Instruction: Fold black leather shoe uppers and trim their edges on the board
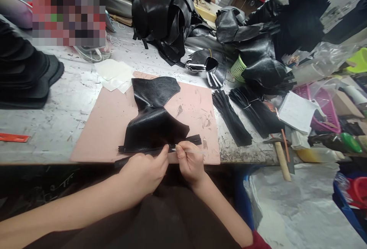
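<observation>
Two joined black leather pieces (155, 122) lie on a pinkish board (94, 134) in front of me. A narrow black strip (195, 139), which looks like a zipper, runs along their near edge. My left hand (147, 170) is closed at this edge, thumb and finger pinching the strip near its middle. Just to the right, my right hand (191, 163) is closed round a thin, pale, pen-like stick (197, 150). Its tip points left, close to the left fingertips. The fingers hide part of the strip.
Stacked black pieces (23, 73) stand at the left. Piled black leather parts (163, 12) fill the back. Right of the board are bundled black strips (232, 117), a green basket (237, 68), a notebook (296, 111) and a wooden-handled hammer (282, 161) at the table edge.
</observation>
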Demonstrator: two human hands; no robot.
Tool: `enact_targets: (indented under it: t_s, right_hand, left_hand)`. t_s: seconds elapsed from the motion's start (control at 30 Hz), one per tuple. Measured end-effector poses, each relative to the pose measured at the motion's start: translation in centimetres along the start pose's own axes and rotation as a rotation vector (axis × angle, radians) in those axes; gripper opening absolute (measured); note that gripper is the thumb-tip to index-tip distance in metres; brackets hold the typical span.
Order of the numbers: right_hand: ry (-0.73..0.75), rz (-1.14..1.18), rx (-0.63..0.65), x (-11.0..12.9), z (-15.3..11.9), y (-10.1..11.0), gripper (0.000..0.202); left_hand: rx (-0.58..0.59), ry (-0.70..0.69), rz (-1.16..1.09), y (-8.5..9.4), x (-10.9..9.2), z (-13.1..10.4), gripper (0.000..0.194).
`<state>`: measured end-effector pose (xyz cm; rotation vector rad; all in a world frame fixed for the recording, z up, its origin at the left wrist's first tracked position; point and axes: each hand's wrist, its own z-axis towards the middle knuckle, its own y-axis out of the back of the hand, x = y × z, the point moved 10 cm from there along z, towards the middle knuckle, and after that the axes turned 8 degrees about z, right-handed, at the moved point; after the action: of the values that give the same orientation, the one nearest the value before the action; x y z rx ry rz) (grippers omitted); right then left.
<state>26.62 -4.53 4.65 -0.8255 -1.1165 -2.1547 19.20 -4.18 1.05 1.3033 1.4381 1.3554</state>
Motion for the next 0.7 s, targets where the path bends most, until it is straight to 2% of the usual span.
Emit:
enact_targets:
  t_s: [0.23, 0.47, 0.7]
  right_hand:
    - [0.017, 0.015, -0.006, 0.16, -0.10, 0.05, 0.016]
    - [0.017, 0.034, -0.006, 0.18, -0.07, 0.04, 0.015]
    - [0.005, 0.052, -0.013, 0.05, -0.07, 0.12, 0.016]
  left_hand:
    - [-0.003, -0.027, 0.095, 0.05, -0.32, -0.12, 0.036]
    - [0.028, -0.024, 0.084, -0.07, -0.24, -0.10, 0.037]
    - [-0.008, -0.026, 0.107, 0.22, -0.30, -0.21, 0.036]
